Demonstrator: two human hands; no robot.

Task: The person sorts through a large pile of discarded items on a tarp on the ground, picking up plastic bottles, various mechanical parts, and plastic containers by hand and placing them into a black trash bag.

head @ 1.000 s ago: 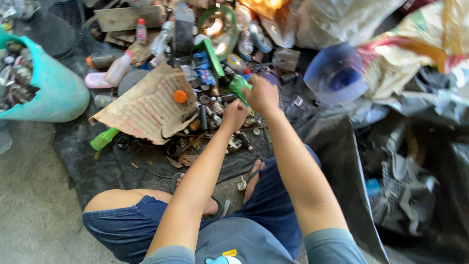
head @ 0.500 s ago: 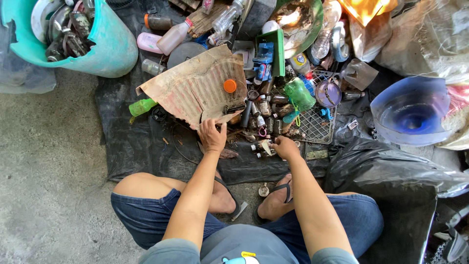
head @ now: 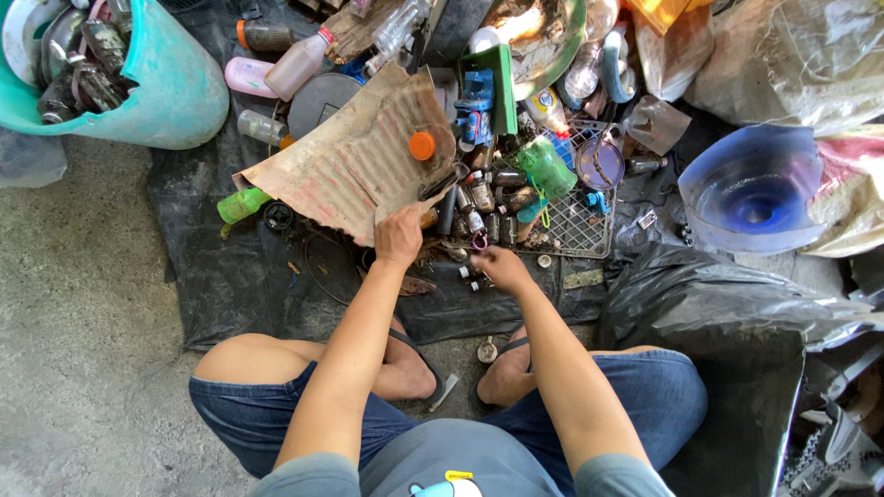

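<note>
I squat at a heap of scrap on a black tarp (head: pixel 239 285). My left hand (head: pixel 398 236) pinches the near edge of a rusty corrugated sheet (head: pixel 350 166), which is tilted up and carries an orange cap (head: pixel 422 145). My right hand (head: pixel 498 268) is curled low over small dark bottles and bits (head: pixel 468 276) just right of the sheet. Whether it holds one is hidden by its fingers. More small bottles (head: pixel 470 216) lie beyond, next to a green plastic bottle (head: pixel 545 170) on a wire rack (head: pixel 580 235).
A teal tub (head: pixel 170 97) of metal scrap stands at the far left, a blue basin (head: pixel 750 189) at the right. A black bag (head: pixel 727 313) lies by my right knee. Pink (head: pixel 250 76) and green (head: pixel 241 204) bottles flank the sheet. Bare concrete (head: pixel 83 322) is on my left.
Both hands came back from the green bottle to the near edge of the heap. My left hand took the sheet's edge and lifted it; my right hand shifted left among the small bottles.
</note>
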